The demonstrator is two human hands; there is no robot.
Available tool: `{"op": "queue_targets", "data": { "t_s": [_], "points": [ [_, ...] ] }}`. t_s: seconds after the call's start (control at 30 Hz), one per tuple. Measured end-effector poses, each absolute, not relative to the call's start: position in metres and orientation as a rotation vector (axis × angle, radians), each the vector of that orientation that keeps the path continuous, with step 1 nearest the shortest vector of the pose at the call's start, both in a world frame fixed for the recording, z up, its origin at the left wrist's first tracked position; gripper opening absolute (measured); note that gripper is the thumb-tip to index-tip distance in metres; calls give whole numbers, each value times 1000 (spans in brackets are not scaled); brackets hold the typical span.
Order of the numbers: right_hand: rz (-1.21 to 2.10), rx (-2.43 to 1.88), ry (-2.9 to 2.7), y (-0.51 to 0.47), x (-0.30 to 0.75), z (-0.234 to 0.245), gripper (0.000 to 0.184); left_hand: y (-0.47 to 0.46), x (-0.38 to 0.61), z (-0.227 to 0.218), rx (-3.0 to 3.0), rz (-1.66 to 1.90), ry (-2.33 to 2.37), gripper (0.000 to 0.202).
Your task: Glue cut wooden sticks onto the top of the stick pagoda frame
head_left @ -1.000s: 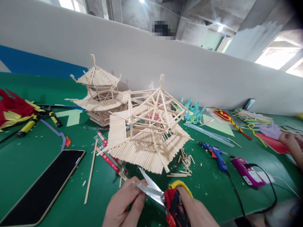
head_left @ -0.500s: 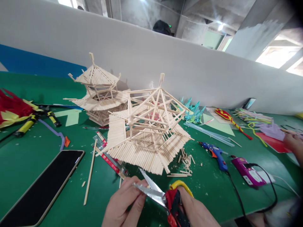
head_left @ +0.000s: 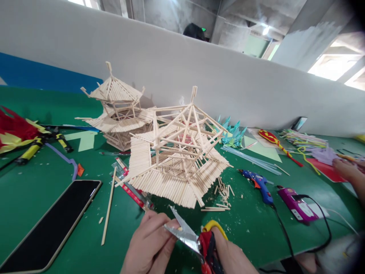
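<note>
Scissors [head_left: 188,240], blades apart, hung before the front edge of the stick pavilion [head_left: 171,187], right hand [head_left: 230,252] clamped round their handles; left hand [head_left: 149,243] pinched a pale piece [head_left: 180,229]. Tabletop [head_left: 248,238] showed between pavilion and glue gun [head_left: 260,185].

No text is legible: print on the red wrapper [head_left: 133,195] and green sign [head_left: 203,29] (far back) is too small

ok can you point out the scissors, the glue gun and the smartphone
Scissors [head_left: 204,242]: head view, red part of the handles near the pivot.
Glue gun [head_left: 261,185]: head view, blue casing.
Smartphone [head_left: 54,226]: head view, dark screen.
</note>
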State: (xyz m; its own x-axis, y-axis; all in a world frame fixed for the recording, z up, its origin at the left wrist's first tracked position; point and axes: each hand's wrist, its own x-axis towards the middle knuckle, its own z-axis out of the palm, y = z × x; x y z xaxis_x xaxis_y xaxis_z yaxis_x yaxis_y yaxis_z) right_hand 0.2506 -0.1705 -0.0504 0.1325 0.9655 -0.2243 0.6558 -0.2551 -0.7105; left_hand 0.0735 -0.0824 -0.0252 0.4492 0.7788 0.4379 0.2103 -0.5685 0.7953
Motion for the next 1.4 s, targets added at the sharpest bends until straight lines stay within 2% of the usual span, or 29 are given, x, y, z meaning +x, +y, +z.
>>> {"op": "queue_targets", "data": {
  "t_s": [0.23, 0.53, 0.63, 0.77, 0.9, 1.3, 1.4],
  "points": [
    [1083, -2154, -1599, -168, 250, -55, 23, -72, 64, -27, 2365, 1020, 670, 18],
    [1192, -2221, -1645, -159, 243, -49, 32, -77, 66, -26, 2307, 1003, 646, 16],
    [1166, -2186, -1629, -156, 246, -45, 36, -78, 69, -26, 2221, 1062, 737, 14],
    [1080, -2162, -1641, -153, 246, -35, 30, -78, 69, -29, 2053, 1150, 895, 13],
    [967, -2112, -1718, -153, 243, -27, 25, -78, 68, -29, 2026, 1167, 910, 14],
    [896, -2042, -1787, -153, 240, -25, 34, -75, 68, -34, 2110, 1149, 888, 17],
    [846, -2048, -1785, -154, 240, -26, 30, -75, 69, -34, 2104, 1150, 900, 20]
  ]
}}
